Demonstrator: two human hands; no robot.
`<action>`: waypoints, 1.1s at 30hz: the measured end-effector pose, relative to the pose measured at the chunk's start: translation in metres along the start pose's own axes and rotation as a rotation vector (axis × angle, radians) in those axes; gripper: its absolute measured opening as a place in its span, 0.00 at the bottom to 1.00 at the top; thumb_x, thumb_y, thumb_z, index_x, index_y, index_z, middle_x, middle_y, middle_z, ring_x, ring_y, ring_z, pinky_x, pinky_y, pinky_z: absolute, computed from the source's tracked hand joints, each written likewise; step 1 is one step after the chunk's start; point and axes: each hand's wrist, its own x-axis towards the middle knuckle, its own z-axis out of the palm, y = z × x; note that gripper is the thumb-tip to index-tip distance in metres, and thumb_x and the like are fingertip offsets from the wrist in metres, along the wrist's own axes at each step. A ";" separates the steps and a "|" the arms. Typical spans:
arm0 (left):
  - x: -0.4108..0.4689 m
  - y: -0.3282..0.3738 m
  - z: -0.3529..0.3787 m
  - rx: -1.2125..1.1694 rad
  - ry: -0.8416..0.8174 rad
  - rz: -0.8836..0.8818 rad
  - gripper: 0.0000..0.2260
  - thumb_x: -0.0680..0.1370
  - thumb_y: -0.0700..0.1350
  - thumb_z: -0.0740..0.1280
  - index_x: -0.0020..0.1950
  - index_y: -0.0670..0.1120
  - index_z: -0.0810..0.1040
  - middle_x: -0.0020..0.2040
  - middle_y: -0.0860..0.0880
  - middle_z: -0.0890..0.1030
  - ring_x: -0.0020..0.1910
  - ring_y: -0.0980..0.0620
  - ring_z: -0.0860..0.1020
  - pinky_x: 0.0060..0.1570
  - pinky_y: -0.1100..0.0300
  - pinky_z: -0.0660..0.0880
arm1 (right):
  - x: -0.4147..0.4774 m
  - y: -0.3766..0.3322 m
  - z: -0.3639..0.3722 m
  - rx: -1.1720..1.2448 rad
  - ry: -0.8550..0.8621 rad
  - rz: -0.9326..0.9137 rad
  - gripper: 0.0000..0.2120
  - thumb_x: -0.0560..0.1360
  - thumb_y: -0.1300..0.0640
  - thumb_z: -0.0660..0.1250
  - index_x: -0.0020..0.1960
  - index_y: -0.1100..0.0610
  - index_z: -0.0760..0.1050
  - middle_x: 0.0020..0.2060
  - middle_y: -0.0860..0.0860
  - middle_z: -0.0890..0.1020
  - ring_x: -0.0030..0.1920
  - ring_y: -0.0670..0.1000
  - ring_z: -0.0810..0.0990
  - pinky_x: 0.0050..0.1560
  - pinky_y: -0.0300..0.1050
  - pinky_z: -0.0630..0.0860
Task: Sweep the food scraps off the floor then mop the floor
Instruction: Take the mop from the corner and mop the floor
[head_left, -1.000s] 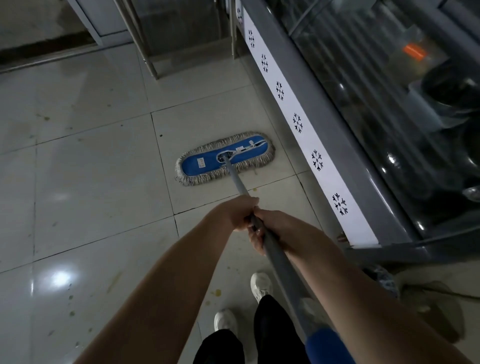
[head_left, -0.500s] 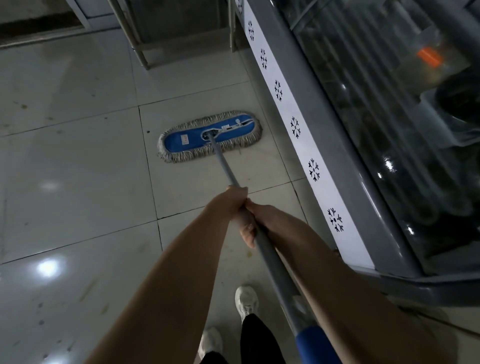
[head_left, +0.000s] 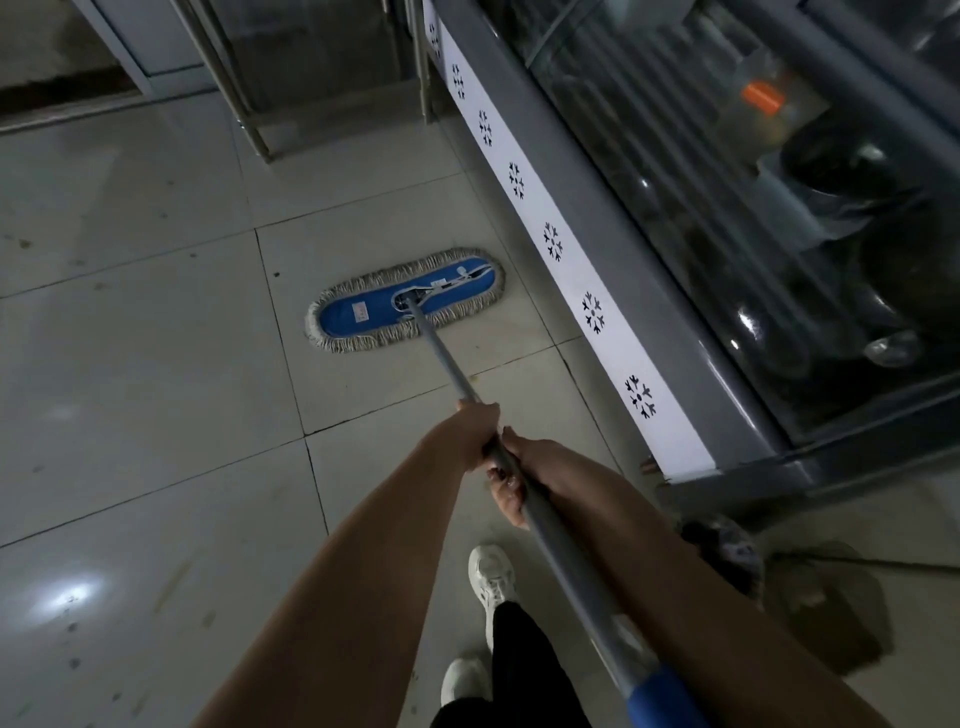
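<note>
Beside the freezer (head_left: 623, 260), the mop head (head_left: 358, 314) is apparently being drawn slightly leftward; its handle (head_left: 447, 364) is being gripped by the left hand (head_left: 475, 434) and right hand (head_left: 540, 467), so mopping is being continued.

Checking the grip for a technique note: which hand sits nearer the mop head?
Left. The left hand grips the handle lower down, closer to the mop head; the right hand grips just behind it, farther up the handle.
</note>
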 end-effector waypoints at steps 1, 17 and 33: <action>-0.009 -0.014 0.002 0.019 0.006 -0.001 0.23 0.83 0.46 0.54 0.76 0.44 0.52 0.39 0.46 0.69 0.32 0.53 0.70 0.27 0.62 0.71 | -0.003 0.018 0.000 0.025 -0.006 0.003 0.28 0.78 0.36 0.52 0.32 0.58 0.64 0.16 0.49 0.67 0.12 0.43 0.65 0.14 0.31 0.62; -0.126 -0.170 0.061 0.253 0.039 -0.033 0.23 0.84 0.47 0.51 0.76 0.43 0.50 0.43 0.47 0.73 0.29 0.55 0.69 0.25 0.65 0.67 | -0.044 0.211 -0.045 0.039 0.021 0.004 0.29 0.78 0.36 0.53 0.31 0.59 0.66 0.16 0.49 0.67 0.13 0.44 0.65 0.15 0.31 0.62; -0.213 -0.316 0.156 0.030 -0.016 -0.046 0.22 0.83 0.43 0.51 0.76 0.42 0.50 0.39 0.45 0.72 0.29 0.52 0.69 0.18 0.65 0.69 | -0.091 0.366 -0.141 -0.081 0.026 -0.005 0.25 0.79 0.38 0.55 0.64 0.55 0.74 0.19 0.49 0.67 0.14 0.44 0.66 0.16 0.31 0.65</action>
